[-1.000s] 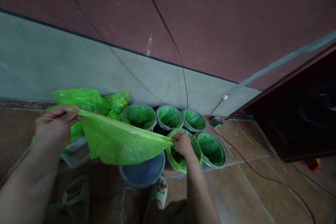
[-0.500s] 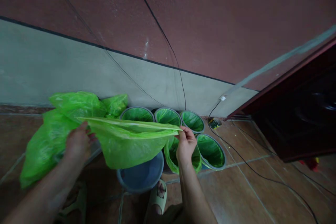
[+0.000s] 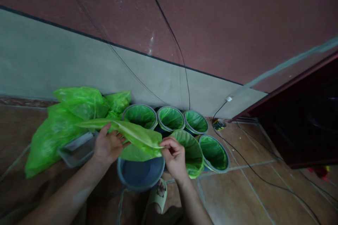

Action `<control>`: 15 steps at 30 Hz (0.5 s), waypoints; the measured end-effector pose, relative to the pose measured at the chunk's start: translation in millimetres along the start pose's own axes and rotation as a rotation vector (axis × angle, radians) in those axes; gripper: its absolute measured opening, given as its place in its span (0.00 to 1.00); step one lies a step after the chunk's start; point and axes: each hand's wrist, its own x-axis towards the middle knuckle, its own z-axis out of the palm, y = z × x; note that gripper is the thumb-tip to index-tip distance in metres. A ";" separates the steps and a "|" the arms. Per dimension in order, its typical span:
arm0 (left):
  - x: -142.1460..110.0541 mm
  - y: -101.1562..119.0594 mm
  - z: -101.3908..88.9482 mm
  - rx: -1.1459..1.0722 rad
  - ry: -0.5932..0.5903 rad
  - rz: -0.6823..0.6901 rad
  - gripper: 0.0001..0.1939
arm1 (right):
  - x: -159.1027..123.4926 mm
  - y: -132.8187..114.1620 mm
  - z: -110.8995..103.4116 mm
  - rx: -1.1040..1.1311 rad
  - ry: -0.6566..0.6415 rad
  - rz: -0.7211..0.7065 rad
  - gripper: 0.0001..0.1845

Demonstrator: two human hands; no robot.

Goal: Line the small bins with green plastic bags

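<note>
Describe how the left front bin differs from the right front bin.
The left front bin shows a bare blue-grey inside; the right front bin has a green liner. The held green bag partly covers the left front bin's mouth from view, while the right front bin's is in full view. Both are round and open-topped.

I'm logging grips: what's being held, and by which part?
A green bag, its right end pinched by the right hand; the open left hand touches it.

Left hand (image 3: 107, 145) covers one end of the tray (image 3: 75, 149). Between the hands, the bag (image 3: 138, 137) hides the tub's (image 3: 141, 175) far rim. Far right of the right hand (image 3: 174, 156), the picture's edge cuts the door (image 3: 298, 126); the can's (image 3: 219, 124) print is unreadably small.
</note>
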 end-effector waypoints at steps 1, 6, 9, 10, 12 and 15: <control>-0.8 4.5 0.1 -0.011 0.008 0.011 0.23 | -2.3 -0.5 3.7 -0.034 -0.113 -0.006 0.09; -5.6 16.1 6.9 -0.011 0.042 0.129 0.21 | -15.7 6.8 32.8 -0.276 -0.595 -0.056 0.12; -3.9 17.8 12.6 0.100 0.102 0.228 0.06 | -26.0 13.4 51.1 -0.362 -0.804 -0.073 0.09; -2.8 18.8 13.6 0.131 0.139 0.259 0.04 | -28.7 14.5 55.2 -0.357 -0.865 -0.078 0.07; -2.1 24.6 13.3 0.156 0.199 0.301 0.09 | -30.9 14.7 58.8 -0.288 -0.920 -0.065 0.03; -10.6 46.4 5.9 0.187 0.140 0.317 0.10 | -22.8 15.6 52.1 -0.162 -0.691 0.044 0.08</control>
